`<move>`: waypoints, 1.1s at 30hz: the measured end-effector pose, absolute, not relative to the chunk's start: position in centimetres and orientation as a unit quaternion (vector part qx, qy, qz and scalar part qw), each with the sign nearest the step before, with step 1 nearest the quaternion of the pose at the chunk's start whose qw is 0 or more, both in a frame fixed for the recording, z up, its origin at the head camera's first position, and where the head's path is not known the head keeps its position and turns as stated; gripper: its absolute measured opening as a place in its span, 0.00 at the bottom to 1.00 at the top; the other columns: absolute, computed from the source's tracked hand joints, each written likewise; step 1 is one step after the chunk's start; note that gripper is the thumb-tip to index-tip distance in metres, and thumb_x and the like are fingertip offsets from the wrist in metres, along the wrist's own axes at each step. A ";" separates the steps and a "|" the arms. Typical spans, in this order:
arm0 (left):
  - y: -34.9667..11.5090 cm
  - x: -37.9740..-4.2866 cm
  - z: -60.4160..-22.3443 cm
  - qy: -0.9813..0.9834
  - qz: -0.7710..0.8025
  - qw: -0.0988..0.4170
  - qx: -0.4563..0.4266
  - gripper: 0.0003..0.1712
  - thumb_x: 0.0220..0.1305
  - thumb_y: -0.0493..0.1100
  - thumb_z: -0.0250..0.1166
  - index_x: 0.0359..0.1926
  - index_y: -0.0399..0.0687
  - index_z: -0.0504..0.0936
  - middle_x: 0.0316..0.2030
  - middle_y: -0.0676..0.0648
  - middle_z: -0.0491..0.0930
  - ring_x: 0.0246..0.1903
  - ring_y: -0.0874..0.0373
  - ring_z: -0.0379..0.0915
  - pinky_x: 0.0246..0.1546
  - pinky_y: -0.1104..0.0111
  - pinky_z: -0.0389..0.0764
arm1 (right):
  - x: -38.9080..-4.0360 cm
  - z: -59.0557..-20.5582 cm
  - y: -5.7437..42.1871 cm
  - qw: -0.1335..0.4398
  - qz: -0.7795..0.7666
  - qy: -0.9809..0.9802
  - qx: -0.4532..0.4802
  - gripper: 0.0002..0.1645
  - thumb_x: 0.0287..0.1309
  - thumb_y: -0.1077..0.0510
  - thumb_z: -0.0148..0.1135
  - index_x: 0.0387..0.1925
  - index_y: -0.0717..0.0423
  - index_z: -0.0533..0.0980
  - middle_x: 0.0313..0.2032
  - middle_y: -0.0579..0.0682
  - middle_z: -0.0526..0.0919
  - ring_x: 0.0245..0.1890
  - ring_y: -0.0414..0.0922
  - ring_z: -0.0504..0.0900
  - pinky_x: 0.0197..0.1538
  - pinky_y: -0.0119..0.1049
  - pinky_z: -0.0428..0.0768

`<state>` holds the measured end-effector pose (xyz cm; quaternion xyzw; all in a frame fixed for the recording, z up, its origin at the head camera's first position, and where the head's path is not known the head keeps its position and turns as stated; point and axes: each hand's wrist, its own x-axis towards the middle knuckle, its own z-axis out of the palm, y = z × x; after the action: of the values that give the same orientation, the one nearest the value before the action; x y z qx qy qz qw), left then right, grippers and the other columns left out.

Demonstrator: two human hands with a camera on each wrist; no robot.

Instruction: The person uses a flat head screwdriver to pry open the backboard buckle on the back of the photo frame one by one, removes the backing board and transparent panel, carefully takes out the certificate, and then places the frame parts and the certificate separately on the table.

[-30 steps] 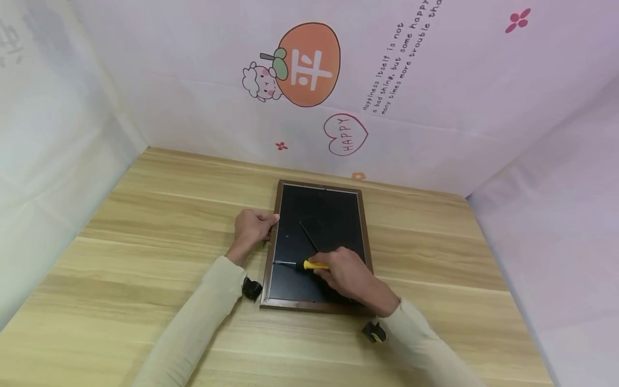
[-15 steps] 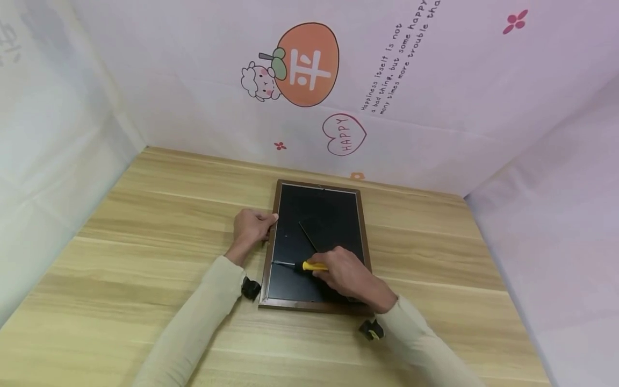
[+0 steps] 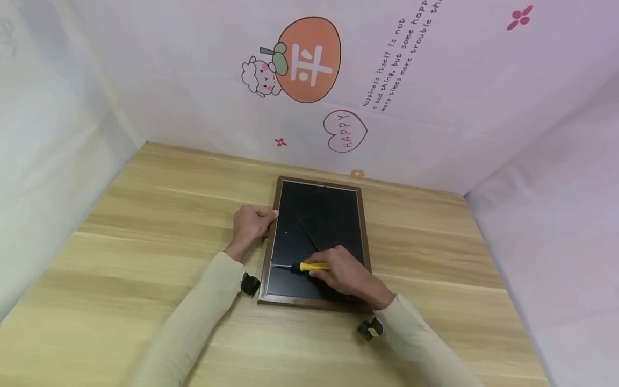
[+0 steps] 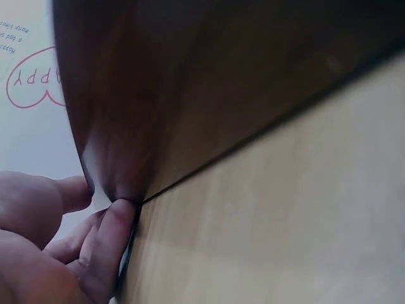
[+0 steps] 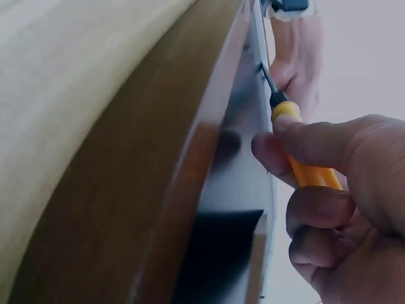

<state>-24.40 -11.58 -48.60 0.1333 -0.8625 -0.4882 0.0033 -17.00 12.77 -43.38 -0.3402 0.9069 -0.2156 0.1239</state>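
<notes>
Lying toward the far side of the wooden table (image 3: 121,242), the brown frame (image 3: 309,305) looks stiff and fairly light, best held by its edges, since its black panel (image 3: 319,199) is probably slippery. A flap (image 3: 314,228), partly covered by the right hand (image 3: 340,269), may crowd that hand. The left hand (image 3: 250,221) pinches the frame's left side; the right grips a yellow-handled screwdriver (image 3: 311,266), its steel shaft (image 3: 282,265) reaching the panel's left edge.
</notes>
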 end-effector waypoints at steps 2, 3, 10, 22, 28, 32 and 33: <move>-11.5 -24.3 -48.3 -0.863 -0.489 0.004 0.127 0.17 0.61 0.55 0.70 0.38 0.45 0.90 0.30 0.43 0.89 0.13 0.63 0.79 0.21 0.75 0.76 | -16.8 -43.2 12.8 0.114 -0.210 0.911 -0.337 0.13 0.64 0.55 0.64 0.49 0.50 0.84 0.42 0.44 0.88 0.34 0.34 0.82 0.39 0.30 0.82; -11.5 -24.3 -48.1 -0.861 -0.492 0.004 0.126 0.17 0.61 0.54 0.70 0.38 0.45 0.90 0.29 0.42 0.88 0.13 0.63 0.79 0.20 0.75 0.77 | -16.7 -43.1 12.9 0.109 -0.206 0.912 -0.336 0.13 0.64 0.54 0.64 0.49 0.50 0.84 0.42 0.44 0.88 0.34 0.34 0.82 0.39 0.31 0.82; -11.5 -24.4 -48.4 -0.853 -0.504 0.001 0.134 0.17 0.60 0.53 0.70 0.38 0.44 0.90 0.32 0.41 0.88 0.14 0.61 0.81 0.19 0.74 0.80 | -16.5 -42.8 13.2 0.076 -0.187 0.921 -0.335 0.14 0.63 0.55 0.65 0.49 0.50 0.84 0.43 0.47 0.89 0.36 0.36 0.84 0.41 0.33 0.84; -11.3 -24.3 -48.2 -0.848 -0.512 -0.012 0.137 0.16 0.61 0.52 0.70 0.38 0.43 0.90 0.30 0.41 0.88 0.14 0.62 0.80 0.18 0.73 0.81 | -16.9 -42.1 12.8 0.073 -0.159 0.929 -0.326 0.13 0.61 0.57 0.67 0.47 0.50 0.85 0.41 0.46 0.89 0.35 0.38 0.83 0.39 0.34 0.83; -11.3 -24.5 -48.4 -0.852 -0.505 -0.018 0.138 0.17 0.61 0.54 0.70 0.39 0.45 0.90 0.31 0.42 0.89 0.14 0.62 0.80 0.19 0.73 0.81 | -17.2 -40.8 12.1 0.090 -0.136 0.925 -0.344 0.13 0.59 0.60 0.68 0.46 0.52 0.85 0.43 0.49 0.89 0.38 0.43 0.86 0.39 0.35 0.86; -11.3 -24.5 -48.3 -0.852 -0.504 -0.011 0.137 0.17 0.61 0.54 0.70 0.39 0.45 0.90 0.33 0.42 0.89 0.14 0.61 0.81 0.19 0.73 0.80 | -17.2 -40.2 11.4 0.106 -0.122 0.925 -0.345 0.13 0.60 0.61 0.67 0.47 0.53 0.85 0.43 0.50 0.89 0.38 0.43 0.87 0.37 0.34 0.86; -11.3 -24.5 -48.2 -0.852 -0.505 -0.010 0.137 0.17 0.60 0.54 0.70 0.38 0.45 0.90 0.32 0.42 0.89 0.15 0.61 0.81 0.19 0.73 0.79 | -17.1 -40.1 11.3 0.109 -0.115 0.927 -0.341 0.13 0.60 0.60 0.67 0.48 0.52 0.85 0.43 0.50 0.89 0.36 0.42 0.86 0.36 0.33 0.86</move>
<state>-24.54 -11.31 -48.23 0.1373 -0.8519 -0.5053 -0.0103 -17.13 11.29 -40.05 -0.3408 0.9267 -0.1148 0.1088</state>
